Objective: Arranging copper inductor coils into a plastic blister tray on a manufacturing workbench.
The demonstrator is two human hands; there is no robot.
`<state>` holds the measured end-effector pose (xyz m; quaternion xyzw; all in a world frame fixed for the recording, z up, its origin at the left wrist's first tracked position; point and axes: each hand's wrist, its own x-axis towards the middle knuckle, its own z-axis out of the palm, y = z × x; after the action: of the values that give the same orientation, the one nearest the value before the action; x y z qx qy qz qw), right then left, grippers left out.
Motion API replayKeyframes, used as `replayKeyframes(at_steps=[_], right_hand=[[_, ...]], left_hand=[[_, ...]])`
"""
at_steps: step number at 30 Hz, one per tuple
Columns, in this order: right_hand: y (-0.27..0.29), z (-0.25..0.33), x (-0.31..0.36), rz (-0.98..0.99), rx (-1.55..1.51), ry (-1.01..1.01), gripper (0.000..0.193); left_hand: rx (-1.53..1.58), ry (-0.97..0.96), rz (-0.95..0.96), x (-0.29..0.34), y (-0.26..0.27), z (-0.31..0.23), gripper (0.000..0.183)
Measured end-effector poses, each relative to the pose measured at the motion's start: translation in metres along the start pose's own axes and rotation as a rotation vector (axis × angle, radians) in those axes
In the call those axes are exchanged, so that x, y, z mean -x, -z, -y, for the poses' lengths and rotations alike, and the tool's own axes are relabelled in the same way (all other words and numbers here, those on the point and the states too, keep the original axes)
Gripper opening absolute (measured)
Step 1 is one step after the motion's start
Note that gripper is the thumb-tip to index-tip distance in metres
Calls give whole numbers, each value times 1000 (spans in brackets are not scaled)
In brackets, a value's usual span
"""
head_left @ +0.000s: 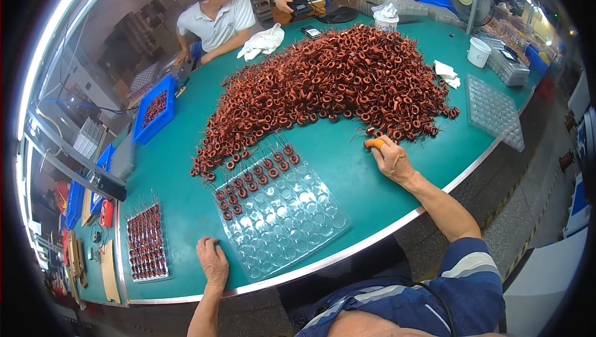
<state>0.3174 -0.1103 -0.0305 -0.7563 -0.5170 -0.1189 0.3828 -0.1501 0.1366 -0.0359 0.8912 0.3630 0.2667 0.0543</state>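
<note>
A large pile of red-brown wire-wound ring coils (323, 82) with thin wire leads lies across the green table. My right hand (394, 160), an orange cover on one finger, is at the pile's near edge. Its fingers are pinched together, with a dark coil showing in part at the tips. My left hand (213, 264) lies on the table near the front edge, fingers apart and holding nothing. Just right of it sits a clear plastic tray (292, 231) with round pockets. Coils stand in the far rows of this tray, leads pointing up.
A second tray full of coils (147, 244) is at the left. A blue bin (155, 108), a white cloth (261, 41), a white tub (478, 52) and a stack of clear trays (493, 110) stand around the pile. Two people are beyond the far edge.
</note>
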Motion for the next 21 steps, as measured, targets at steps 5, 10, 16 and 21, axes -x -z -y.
replayKeyframes(at_steps=[5,10,16,21], right_hand=[[-4,-2,2,20,47,48,13],[-5,3,1,15,109,150,14],[-6,0,0,10,111,145,15],[-10,-4,3,-2,112,115,16]], left_hand=[[2,-10,0,-1,0,-1,17],[-3,-11,1,1,0,1,17],[-6,-7,2,0,-1,2,17],[-4,-6,5,0,-1,2,18]])
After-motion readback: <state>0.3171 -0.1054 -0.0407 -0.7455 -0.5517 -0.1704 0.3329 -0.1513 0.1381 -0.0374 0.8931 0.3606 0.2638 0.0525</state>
